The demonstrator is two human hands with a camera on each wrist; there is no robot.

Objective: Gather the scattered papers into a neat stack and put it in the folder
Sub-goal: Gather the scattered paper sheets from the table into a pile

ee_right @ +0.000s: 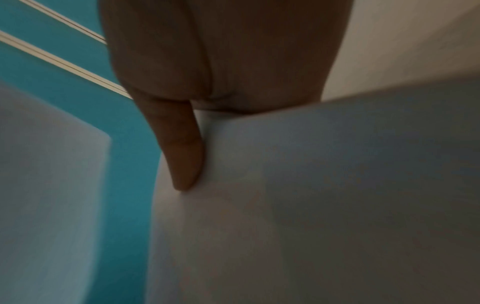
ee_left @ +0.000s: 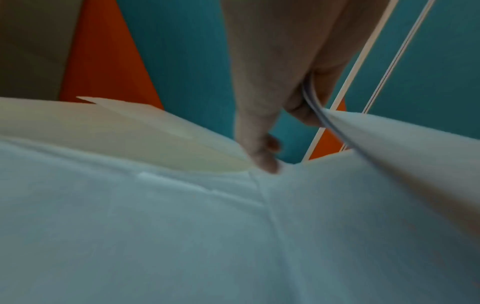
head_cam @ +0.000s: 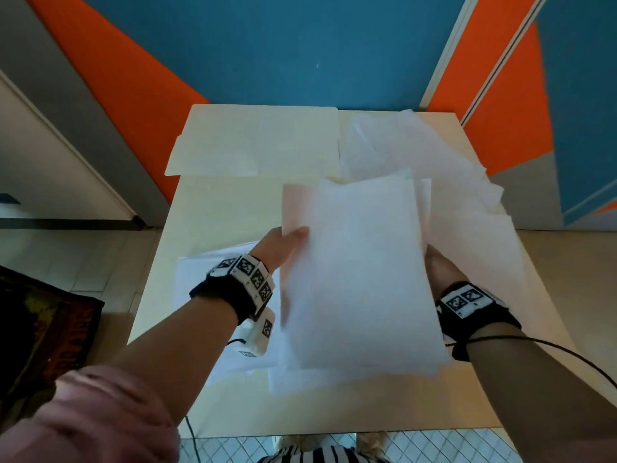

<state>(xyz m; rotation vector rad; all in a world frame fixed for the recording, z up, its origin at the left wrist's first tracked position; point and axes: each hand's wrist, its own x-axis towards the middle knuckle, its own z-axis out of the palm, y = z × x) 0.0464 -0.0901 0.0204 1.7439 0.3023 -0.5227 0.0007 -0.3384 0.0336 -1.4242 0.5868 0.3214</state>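
Both hands raised over the table (head_cam: pixel 213 208), gripping a bundle of papers (head_cam: pixel 360 272) by its long sides. Left hand (head_cam: pixel 283 245) clamped on the bundle's nine o'clock edge, thumb on top near the upper corner, fingers hidden beneath in the head view; seen in the left wrist view pinching the edges of several sheets together. Right hand (head_cam: pixel 440 265) closed on the three o'clock edge, mostly hidden behind the paper from above; shown in the right wrist view with one finger (ee_right: pixel 184 156) pressed flat along the underside. Held from opposite sides, probably to square the sheets before stacking: top corners fanned out unevenly, one pinkish sheet (head_cam: pixel 295 208) jutting at ten o'clock. Forearms angled inward from six o'clock, wrists cocked up, bundle tilted toward the head camera and clear of the table.

More loose papers (head_cam: pixel 410 145) still scattered at one to three o'clock on the table, another loose sheet (head_cam: pixel 193 272) lying under the left wrist at eight o'clock. Folder (head_cam: pixel 253 142) lying flat at eleven o'clock on the far edge, overhanging slightly, well apart from the bundle. Gathering judged part done; filing not yet begun.
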